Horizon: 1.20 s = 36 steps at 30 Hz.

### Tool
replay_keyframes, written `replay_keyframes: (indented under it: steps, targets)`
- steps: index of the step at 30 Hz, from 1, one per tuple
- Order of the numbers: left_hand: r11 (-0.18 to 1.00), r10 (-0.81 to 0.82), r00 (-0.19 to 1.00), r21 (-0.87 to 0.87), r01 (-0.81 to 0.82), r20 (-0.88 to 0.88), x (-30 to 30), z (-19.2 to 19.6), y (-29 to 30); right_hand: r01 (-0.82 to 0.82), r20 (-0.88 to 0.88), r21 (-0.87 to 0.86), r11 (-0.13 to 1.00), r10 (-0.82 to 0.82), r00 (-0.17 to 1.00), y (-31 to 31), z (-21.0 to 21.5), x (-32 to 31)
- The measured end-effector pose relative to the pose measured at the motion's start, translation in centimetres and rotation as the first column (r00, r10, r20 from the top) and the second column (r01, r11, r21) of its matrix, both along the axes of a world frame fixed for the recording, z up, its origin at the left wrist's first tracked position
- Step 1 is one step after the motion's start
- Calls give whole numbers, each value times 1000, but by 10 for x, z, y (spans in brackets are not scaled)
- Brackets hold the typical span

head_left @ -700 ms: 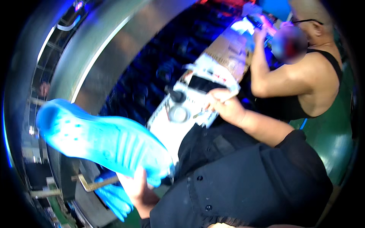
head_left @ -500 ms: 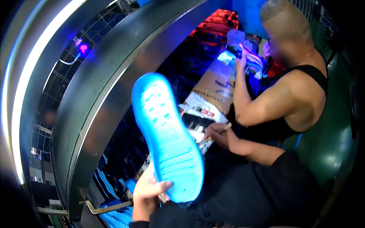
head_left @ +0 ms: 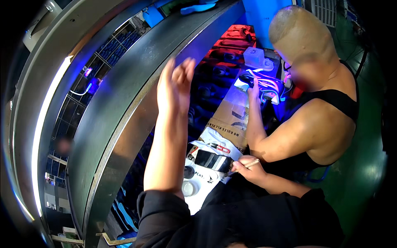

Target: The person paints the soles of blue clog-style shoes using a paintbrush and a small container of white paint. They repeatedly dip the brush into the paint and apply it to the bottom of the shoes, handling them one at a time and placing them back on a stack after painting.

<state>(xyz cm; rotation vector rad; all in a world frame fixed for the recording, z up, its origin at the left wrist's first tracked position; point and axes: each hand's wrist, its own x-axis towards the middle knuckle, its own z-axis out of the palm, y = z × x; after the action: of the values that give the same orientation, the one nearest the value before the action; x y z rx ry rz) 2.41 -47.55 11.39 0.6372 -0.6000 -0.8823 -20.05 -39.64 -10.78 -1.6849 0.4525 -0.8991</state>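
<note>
My left hand (head_left: 175,84) is raised high against the curved grey metal housing (head_left: 124,103), fingers apart and holding nothing. A light blue shoe sole (head_left: 198,7) lies on the top edge of that housing, above the hand. My right hand (head_left: 247,169) rests low at the edge of the white work surface (head_left: 202,198), closed on a thin pale stick (head_left: 251,163). A dark phone (head_left: 213,160) lies just left of that hand.
A co-worker in a black sleeveless top (head_left: 326,120) sits close on the right, a hand on a shoe (head_left: 264,87) under blue light. Red-handled snips (head_left: 221,148), a small round cup (head_left: 188,189) and cardboard (head_left: 231,118) lie on the bench. More blue soles (head_left: 124,215) sit low left.
My left hand lifted the blue sole from low left up to the top of the housing and let it go; the hand is now empty. My right hand stayed put.
</note>
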Motion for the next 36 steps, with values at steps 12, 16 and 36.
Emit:
replay_keyframes:
  steps: [12, 16, 36]
  targets:
    - [-186, -413, 40, -42, -982, 910, 44, -269, 560, -211, -81, 68, 975, 217, 973, 48, -20, 56]
    - [-603, -170, 701, 490, -630, 693, -20, -306, 630, -322, -225, 157, 934, 352, 909, 69, -6, 81]
    - [476, 689, 698, 604, -639, 196, -41, -262, 525, -334, -203, 311, 890, 405, 891, 124, 1, 136]
